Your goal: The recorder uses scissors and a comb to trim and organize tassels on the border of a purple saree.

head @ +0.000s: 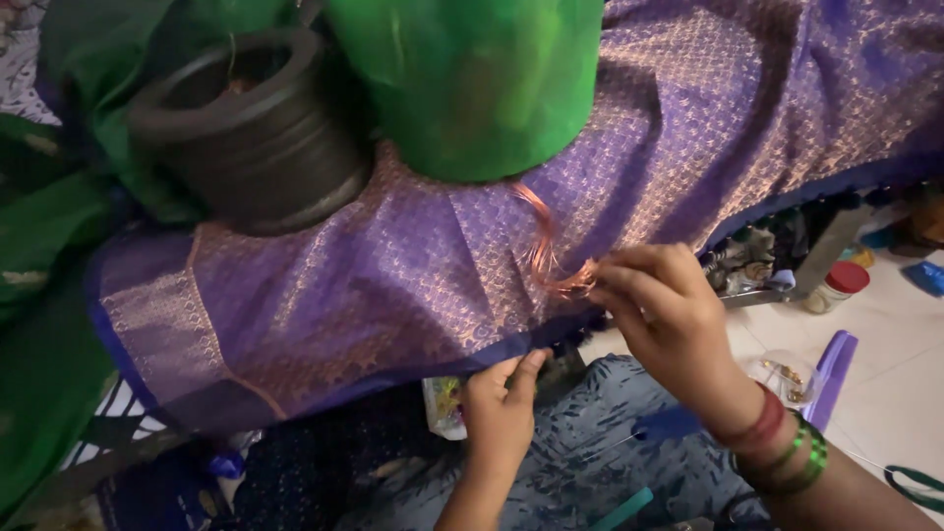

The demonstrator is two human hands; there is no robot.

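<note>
The purple cloth (413, 256) is woven, with a soft shine. The copper thread (543, 246) looks shiny. The green cloth (472, 88) is glossy. The dark pot (251, 128) looks matt, rough and ridged.

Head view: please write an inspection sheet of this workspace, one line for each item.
Surface: purple patterned cloth draped over a raised support, its dark blue edge hanging toward the person.
Job's things: loops of copper-coloured thread lying on the cloth.
Clutter: dark round vessel and green fabric bundle sitting on the cloth.
Grips: left hand pinches the cloth's edge; right hand, bangles on its wrist, pinches the thread.
Cables: nothing seen.
Surroundings: pale floor with a red-lidded jar, a purple plastic piece and small items too blurred to tell.
</note>
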